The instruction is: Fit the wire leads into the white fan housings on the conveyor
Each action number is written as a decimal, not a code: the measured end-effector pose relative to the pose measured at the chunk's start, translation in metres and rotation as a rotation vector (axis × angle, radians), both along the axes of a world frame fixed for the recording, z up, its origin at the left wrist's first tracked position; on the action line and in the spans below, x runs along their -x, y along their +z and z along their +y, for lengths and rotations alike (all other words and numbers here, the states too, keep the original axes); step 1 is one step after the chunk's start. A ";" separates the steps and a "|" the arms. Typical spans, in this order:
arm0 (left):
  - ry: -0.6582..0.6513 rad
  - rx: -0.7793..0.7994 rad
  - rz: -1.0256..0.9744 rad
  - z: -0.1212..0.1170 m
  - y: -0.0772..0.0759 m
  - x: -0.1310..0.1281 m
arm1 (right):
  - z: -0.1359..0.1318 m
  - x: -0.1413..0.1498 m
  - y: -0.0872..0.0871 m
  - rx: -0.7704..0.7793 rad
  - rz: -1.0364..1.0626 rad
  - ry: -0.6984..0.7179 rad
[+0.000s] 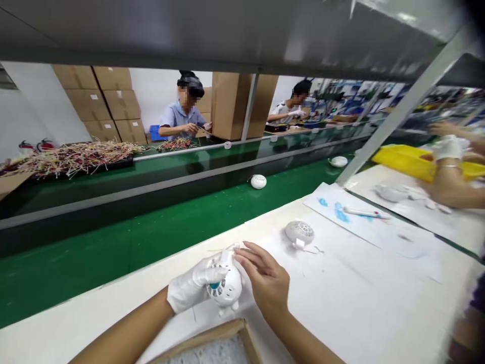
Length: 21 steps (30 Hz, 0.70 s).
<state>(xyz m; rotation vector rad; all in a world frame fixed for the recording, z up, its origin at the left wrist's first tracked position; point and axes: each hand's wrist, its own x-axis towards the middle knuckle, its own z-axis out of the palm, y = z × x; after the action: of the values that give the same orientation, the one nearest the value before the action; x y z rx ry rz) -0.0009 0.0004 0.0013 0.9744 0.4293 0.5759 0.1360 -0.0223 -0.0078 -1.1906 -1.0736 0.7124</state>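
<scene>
Beside green conveyor (159, 232), at white tabletop (359, 303) | holds white device (232, 289) clamped in gloved left grip (197, 281) | has bare right grip (270, 284) at its upper edge; cannot tell whether pinching.

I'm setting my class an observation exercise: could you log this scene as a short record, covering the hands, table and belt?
Left hand: white-gloved, holding a white device
Right hand: bare, fingers at the device's top, contact unclear
Table: second white device to the right; open box nearest the camera
Paper sheet: blue marks, pen-like object
Green belt: at least two white units
Across: two co-workers
</scene>
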 end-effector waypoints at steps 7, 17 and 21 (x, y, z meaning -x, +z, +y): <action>-0.045 0.062 0.007 0.002 -0.006 0.006 | 0.002 -0.001 -0.002 -0.015 -0.024 0.086; 0.247 -0.040 -0.018 0.005 0.003 -0.006 | -0.003 -0.010 0.022 -0.173 -0.337 0.131; 0.434 0.182 -0.180 0.015 -0.002 0.001 | -0.038 -0.010 0.041 -0.146 -0.634 0.801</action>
<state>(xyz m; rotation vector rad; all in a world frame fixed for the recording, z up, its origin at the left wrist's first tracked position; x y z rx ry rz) -0.0016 0.0154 -0.0003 0.6487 0.5255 0.9911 0.1464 -0.0604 0.0335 -0.8466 -2.1562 0.8511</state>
